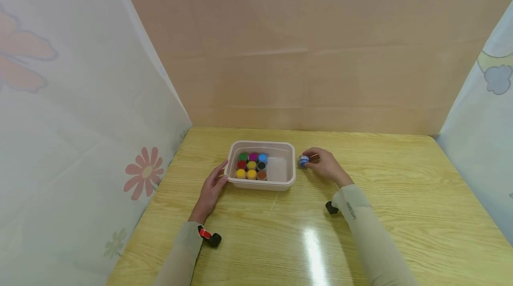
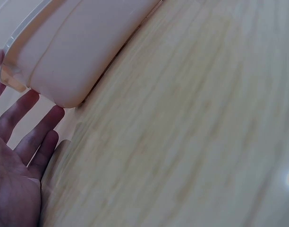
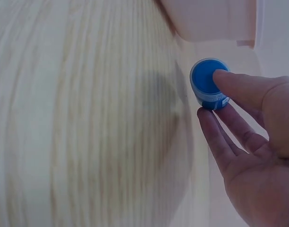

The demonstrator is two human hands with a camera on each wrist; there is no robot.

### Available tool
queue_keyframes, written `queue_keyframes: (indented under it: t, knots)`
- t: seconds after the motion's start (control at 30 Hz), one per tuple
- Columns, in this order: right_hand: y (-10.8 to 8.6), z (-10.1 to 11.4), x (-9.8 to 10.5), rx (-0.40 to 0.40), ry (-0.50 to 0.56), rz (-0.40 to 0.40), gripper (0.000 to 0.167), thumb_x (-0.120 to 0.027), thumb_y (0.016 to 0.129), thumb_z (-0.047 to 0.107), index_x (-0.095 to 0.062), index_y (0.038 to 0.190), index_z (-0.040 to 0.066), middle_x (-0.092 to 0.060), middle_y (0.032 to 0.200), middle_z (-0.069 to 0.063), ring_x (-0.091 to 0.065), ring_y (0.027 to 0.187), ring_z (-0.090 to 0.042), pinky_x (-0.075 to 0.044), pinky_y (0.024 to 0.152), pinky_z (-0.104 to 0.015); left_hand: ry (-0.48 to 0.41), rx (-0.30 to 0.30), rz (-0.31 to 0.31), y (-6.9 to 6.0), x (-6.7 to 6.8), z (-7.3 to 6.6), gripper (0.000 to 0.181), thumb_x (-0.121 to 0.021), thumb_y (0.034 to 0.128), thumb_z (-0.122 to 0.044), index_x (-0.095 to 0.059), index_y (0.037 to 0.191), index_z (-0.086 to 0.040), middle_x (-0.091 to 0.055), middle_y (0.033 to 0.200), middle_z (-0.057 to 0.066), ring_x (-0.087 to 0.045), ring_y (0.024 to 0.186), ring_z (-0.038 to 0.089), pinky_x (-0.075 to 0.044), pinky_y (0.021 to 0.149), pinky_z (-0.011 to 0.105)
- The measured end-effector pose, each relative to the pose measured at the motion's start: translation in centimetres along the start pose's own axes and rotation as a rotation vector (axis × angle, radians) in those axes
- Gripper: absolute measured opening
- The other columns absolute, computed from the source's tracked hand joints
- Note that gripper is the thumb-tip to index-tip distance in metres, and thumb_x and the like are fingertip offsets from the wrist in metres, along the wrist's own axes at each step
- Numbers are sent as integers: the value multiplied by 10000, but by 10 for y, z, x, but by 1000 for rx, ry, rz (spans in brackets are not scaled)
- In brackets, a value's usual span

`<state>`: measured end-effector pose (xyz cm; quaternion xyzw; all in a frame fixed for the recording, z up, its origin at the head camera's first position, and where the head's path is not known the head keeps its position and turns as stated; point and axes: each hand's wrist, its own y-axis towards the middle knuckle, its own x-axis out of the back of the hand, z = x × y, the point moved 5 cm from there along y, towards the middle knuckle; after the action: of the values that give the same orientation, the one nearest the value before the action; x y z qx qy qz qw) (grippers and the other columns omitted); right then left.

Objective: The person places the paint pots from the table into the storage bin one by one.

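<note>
A pale pink plastic tub [image 1: 282, 183] stands on the table with several small paint pots [image 1: 251, 165] grouped in its left part. Their colours include green, purple, light blue, red, yellow, black and brown. My left hand [image 1: 211, 190] touches the tub's left end with fairly straight fingers, as the left wrist view also shows. Just right of the tub, my right hand [image 1: 326, 165] pinches a blue paint pot [image 3: 208, 80] between thumb and fingers. In the right wrist view the thumb lies on the pot's blue round end.
The wood-grain table [image 1: 401, 197] reaches a brown backdrop [image 1: 320, 76] behind the tub. Flower-printed sheets [image 1: 80, 143] hang at both sides. A black device is strapped at each wrist.
</note>
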<state>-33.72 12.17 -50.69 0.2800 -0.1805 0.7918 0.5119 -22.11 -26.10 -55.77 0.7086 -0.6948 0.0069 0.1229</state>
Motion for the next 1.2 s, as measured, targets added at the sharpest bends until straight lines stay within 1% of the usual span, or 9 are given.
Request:
queue_keyframes:
  t: [0.17, 0.3, 0.5, 0.57, 0.73, 0.8, 0.97, 1.1, 1.2]
  knots:
    - [-2, 1, 4, -4, 13, -3, 371, -704, 978, 75, -631, 1335, 2, -662, 1301, -233, -644, 1198, -420, -540, 1015, -533, 1, 7, 1, -1, 0, -1, 487, -548, 1088, -316, -461, 1567, -298, -496, 1570, 84, -560, 1359, 351, -469, 1039, 201]
    - [-2, 2, 7, -11, 24, -1, 385, -704, 986, 101, -621, 1352, 16, -650, 1325, -227, -641, 1205, -416, -555, 996, -517, 3, 7, 4, -1, 0, -1, 481, -539, 1093, -303, -458, 1567, -306, -502, 1562, 100, -557, 1360, 360, -466, 1022, 169]
    - [-3, 4, 11, -9, 41, -7, 406, -694, 993, 102, -603, 1379, 16, -620, 1370, -244, -635, 1229, -437, -573, 977, -498, -8, 33, 12, -1, 0, -3, 505, -524, 1101, -259, -422, 1596, -255, -470, 1586, 140, -525, 1386, 394, -447, 1019, 143]
    - [-4, 6, 13, -9, 46, -17, 405, -694, 992, 98, -604, 1379, 19, -612, 1381, -246, -635, 1231, -443, -578, 967, -499, -15, 45, 19, -3, -1, -10, 509, -529, 1099, -261, -421, 1597, -241, -474, 1581, 152, -521, 1389, 398, -449, 1019, 146]
    - [-4, 10, 17, 5, 58, -50, 392, -693, 996, 98, -610, 1373, 29, -598, 1389, -233, -638, 1227, -444, -575, 970, -511, -16, 45, 36, -9, -2, -32, 519, -541, 1094, -266, -426, 1595, -198, -489, 1562, 176, -534, 1378, 399, -449, 1034, 165]
    - [-3, 11, 18, 18, 71, -64, 390, -690, 999, 100, -606, 1374, 30, -595, 1381, -229, -636, 1228, -443, -569, 978, -519, -13, 52, 39, -7, -1, -28, 521, -540, 1094, -269, -422, 1597, -202, -482, 1571, 167, -534, 1381, 390, -450, 1039, 172]
    - [-2, 16, 19, 43, 108, -83, 414, -658, 1024, 120, -571, 1416, 24, -549, 1370, -223, -613, 1248, -446, -557, 994, -535, -11, 65, 36, 0, 1, -4, 524, -526, 1100, -277, -401, 1607, -232, -459, 1598, 137, -526, 1397, 363, -453, 1035, 173]
    - [-3, 21, 19, 60, 132, -97, 418, -620, 1049, 154, -564, 1444, 27, -479, 1379, -235, -580, 1272, -473, -540, 1012, -558, -9, 48, 29, 1, 0, -1, 520, -522, 1102, -282, -401, 1606, -246, -457, 1600, 129, -527, 1394, 365, -447, 1033, 159]
    - [-4, 25, 20, 64, 149, -113, 403, -599, 1063, 181, -575, 1438, 34, -452, 1399, -244, -566, 1279, -492, -535, 1008, -580, -11, 38, 20, 1, 0, 1, 512, -526, 1099, -301, -412, 1598, -281, -459, 1603, 98, -525, 1395, 351, -444, 1038, 157]
